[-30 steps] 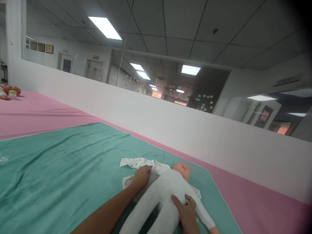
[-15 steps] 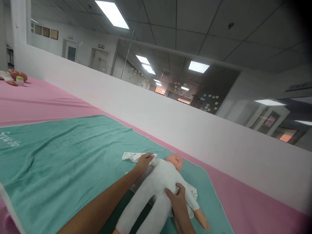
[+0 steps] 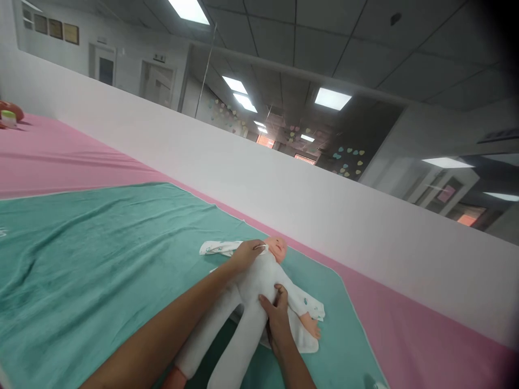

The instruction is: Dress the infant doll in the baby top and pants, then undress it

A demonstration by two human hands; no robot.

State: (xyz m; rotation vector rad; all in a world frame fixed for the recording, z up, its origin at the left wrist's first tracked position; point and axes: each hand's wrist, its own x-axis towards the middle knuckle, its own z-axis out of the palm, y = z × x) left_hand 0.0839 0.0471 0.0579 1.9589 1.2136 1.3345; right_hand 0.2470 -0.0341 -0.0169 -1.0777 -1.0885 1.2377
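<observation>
Doll (image 3: 259, 278) is face-up on the blanket (image 3: 101, 259), near the far edge and its far right corner. Long axis runs away from the person: head by the far edge, legs toward the near edge, angled a bit left. Left hand (image 3: 248, 256) is nearer the head, fingertips closed at the neck, apparently pinching the edge of the shirt (image 3: 313, 306). Right hand (image 3: 278, 313) grips the right side at hip level, thumb on top. Shirt is partly under the doll, one sleeve out left.
</observation>
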